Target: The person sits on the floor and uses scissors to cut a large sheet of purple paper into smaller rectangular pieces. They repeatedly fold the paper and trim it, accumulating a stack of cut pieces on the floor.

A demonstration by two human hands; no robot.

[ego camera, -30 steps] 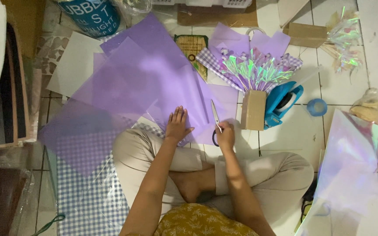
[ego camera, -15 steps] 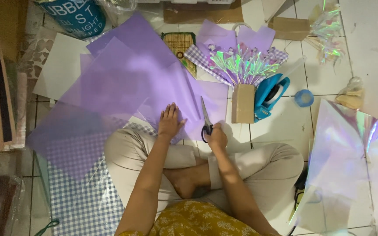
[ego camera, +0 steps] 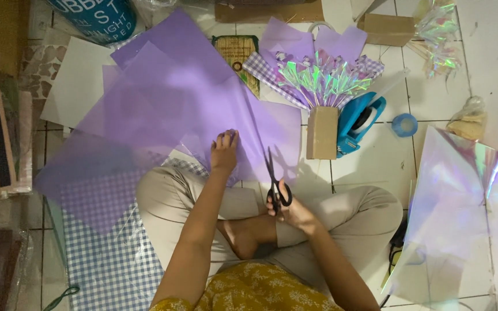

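Note:
I sit cross-legged on a tiled floor. My left hand [ego camera: 225, 151] presses down on translucent purple wrapping sheets [ego camera: 168, 109] spread in front of my knees. My right hand [ego camera: 288, 208] grips black-handled scissors [ego camera: 274, 179], blades pointing away from me over the near right edge of the purple sheet. A blue-and-white gingham sheet [ego camera: 108, 262] lies under the purple ones at my left knee.
A wrapped bouquet [ego camera: 318, 72] in purple, gingham and iridescent film lies ahead, beside a small cardboard box [ego camera: 322, 132], a blue tape dispenser [ego camera: 361, 121] and a blue tape roll [ego camera: 404, 124]. Iridescent film [ego camera: 462, 196] covers the floor at right. A teal bucket [ego camera: 96, 17] stands top left.
The view has shifted, so everything sits a little lower and to the right in frame. My right hand has drawn the scissors back toward my lap. My left hand stays on the purple sheet.

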